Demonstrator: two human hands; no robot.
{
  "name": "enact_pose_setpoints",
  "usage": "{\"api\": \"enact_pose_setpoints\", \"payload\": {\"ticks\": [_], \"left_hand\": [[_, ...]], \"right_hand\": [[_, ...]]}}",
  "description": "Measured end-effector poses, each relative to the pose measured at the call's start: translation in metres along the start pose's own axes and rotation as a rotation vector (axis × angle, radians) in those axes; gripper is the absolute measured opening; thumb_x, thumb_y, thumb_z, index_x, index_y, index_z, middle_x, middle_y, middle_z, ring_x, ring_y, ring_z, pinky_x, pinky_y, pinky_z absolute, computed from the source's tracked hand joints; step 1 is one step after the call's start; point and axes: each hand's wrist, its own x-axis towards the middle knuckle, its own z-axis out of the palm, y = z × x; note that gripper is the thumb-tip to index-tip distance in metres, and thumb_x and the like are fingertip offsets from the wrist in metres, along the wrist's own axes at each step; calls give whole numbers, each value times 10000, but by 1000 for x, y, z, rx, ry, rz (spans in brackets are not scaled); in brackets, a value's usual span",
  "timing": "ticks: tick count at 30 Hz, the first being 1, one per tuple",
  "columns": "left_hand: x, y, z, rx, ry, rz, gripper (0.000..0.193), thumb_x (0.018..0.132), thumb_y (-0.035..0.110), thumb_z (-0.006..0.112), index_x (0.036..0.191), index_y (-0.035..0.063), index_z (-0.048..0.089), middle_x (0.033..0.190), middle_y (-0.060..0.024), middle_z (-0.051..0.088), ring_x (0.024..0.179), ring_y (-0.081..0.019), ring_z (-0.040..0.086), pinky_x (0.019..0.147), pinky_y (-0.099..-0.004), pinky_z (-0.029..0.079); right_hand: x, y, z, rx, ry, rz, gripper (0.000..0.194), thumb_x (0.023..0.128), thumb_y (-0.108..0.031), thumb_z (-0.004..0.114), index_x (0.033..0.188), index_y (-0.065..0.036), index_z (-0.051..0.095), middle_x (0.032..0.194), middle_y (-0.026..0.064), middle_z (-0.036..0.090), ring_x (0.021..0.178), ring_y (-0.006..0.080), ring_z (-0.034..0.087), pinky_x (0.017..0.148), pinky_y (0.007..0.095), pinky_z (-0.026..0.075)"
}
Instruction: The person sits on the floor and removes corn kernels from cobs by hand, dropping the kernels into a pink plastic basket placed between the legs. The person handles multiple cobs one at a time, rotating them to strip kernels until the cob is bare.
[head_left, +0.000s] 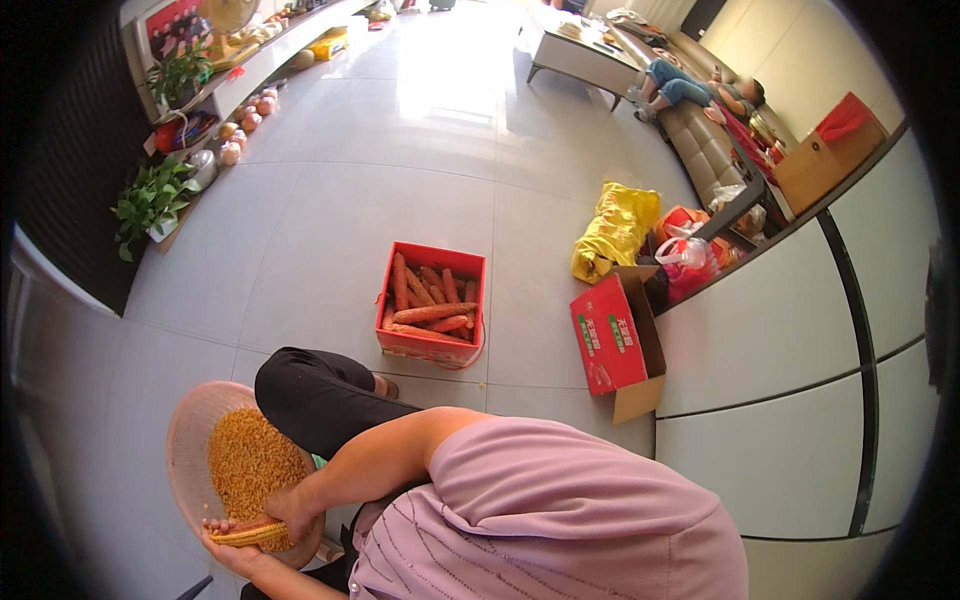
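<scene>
A partly shelled ear of corn (251, 533) lies across both my hands, above a pink plastic basin (184, 450). Yellow kernels still cover part of it, and a reddish strip of bare cob shows along its upper side. My left hand (238, 556) cups the ear from below, its fingertips curled over the far end. My right hand (294, 511) grips the near end from above, and its fingers are partly hidden. Loose corn kernels (251, 457) are heaped in the basin. Beyond my bent knee (307, 390), a red square bucket (431, 346) holds several bare reddish corn cobs (435, 311).
Right of the bucket stand an open red cardboard carton (607, 337) and a yellow bag (619, 225), beside white cabinets (757, 360). A person (686, 82) lies on the sofa (679, 142) near a coffee table (585, 56). Potted plants (154, 199) and bagged fruit (247, 116) line the left side.
</scene>
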Motion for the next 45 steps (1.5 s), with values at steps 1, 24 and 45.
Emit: {"api": "enact_pose_setpoints", "payload": {"ticks": [1,24,45], "left_hand": [[-1,1,3,19,23,-10,143,895,238,546,862,100,523,723,16,480,624,-117,460,607,-258,430],[-28,0,40,41,55,61,278,940,213,454,1041,-29,548,857,-100,569,791,-185,576,742,-303,509],[-2,-49,11,-40,146,4,458,975,427,360,1174,54,537,1029,-144,618,910,-305,600,808,-468,513]], "right_hand": [[-1,1,-1,-15,-10,3,547,558,-289,810,1034,-54,681,962,157,680,941,283,651,802,366,512],[-7,-17,-7,311,102,124,593,721,-458,726,1135,-44,631,992,160,671,907,290,651,802,385,512],[10,5,12,401,233,189,717,820,-548,619,1109,108,604,1028,270,645,969,323,647,814,412,514]]}}
